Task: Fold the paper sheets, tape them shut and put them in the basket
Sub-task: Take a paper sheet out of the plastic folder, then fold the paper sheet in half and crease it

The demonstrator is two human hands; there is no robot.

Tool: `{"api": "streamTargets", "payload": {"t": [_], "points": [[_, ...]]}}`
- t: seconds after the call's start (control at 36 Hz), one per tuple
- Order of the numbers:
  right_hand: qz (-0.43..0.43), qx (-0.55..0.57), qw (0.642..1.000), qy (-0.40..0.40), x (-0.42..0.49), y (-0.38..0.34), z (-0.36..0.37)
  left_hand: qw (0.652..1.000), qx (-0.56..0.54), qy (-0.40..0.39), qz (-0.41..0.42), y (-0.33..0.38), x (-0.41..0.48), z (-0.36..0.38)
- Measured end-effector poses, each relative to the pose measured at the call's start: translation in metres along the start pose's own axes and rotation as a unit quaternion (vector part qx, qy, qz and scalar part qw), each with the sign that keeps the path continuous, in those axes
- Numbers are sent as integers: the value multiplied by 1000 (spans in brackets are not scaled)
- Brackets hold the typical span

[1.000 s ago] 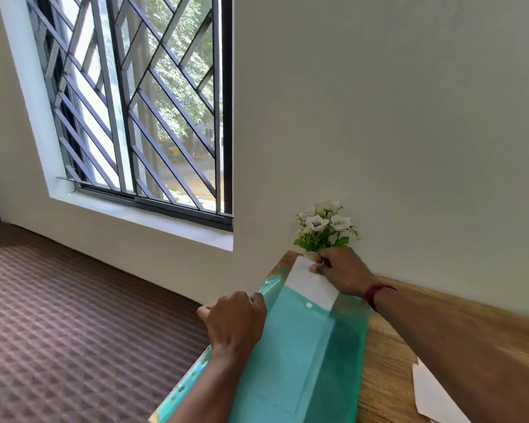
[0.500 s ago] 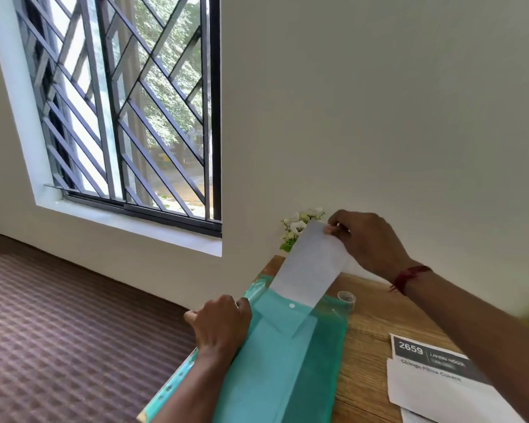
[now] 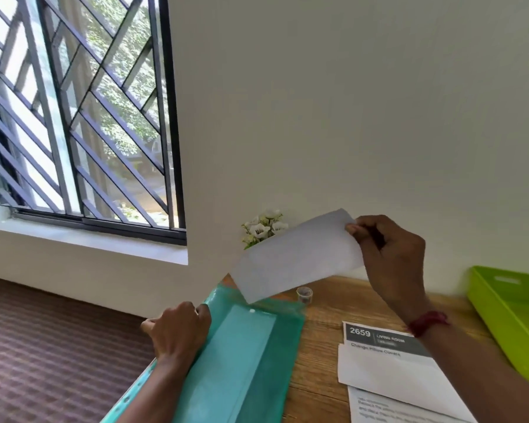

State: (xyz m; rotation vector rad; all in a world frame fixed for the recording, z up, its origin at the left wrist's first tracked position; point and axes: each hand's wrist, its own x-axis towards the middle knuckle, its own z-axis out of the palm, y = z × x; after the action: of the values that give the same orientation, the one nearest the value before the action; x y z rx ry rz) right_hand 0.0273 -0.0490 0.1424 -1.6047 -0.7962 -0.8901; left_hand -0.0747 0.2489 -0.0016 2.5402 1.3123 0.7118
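Paper sheet (image 3: 297, 257) hangs above the bench (image 3: 321, 346), right hand (image 3: 391, 257) grip pinching its corner, half hiding the flowers (image 3: 264, 227). Meanwhile the left hand (image 3: 177, 328) grip holds the teal folder (image 3: 251, 361) by its edge; green basket (image 3: 513, 319) sits far right.

The sheet (image 3: 297, 254) pinched by the right hand (image 3: 391, 257) is thin, matt white paper. Below this grip the folder (image 3: 248, 358) that the left hand (image 3: 177, 331) grips is glossy, half-transparent teal plastic, on a table (image 3: 321, 340) of grainy brown wood. Right of the grip the basket (image 3: 507, 325) is smooth lime-green plastic.
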Motion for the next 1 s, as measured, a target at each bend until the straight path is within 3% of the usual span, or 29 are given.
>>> {"api": "streamTargets", "payload": {"t": [0.14, 0.33, 0.47, 0.56, 0.64, 0.75, 0.83, 1.0], "points": [[123, 42, 991, 24, -21, 18, -23, 999, 2, 23, 30, 8, -5, -4], [238, 77, 967, 48, -55, 47, -52, 985, -93, 83, 115, 27, 3, -25], [282, 91, 955, 27, -64, 68, -80, 954, -192, 141, 183, 53, 2, -68], [300, 103, 948, 32, -67, 77, -95, 917, -279, 167, 234, 93, -27, -90], [323, 123, 938, 34, -75, 89, -102, 864, -349, 95, 351, 136, -67, -90], [389, 141, 910, 23, -93, 107, -106, 811, -259, -19, 524, 185, -109, -71], [440, 155, 884, 3, -102, 115, -110, 798, -220, -74, 557, 213, -126, -55], [493, 164, 854, -33, -104, 120, -107, 796, -108, -80, 590, 239, -138, -21]]}}
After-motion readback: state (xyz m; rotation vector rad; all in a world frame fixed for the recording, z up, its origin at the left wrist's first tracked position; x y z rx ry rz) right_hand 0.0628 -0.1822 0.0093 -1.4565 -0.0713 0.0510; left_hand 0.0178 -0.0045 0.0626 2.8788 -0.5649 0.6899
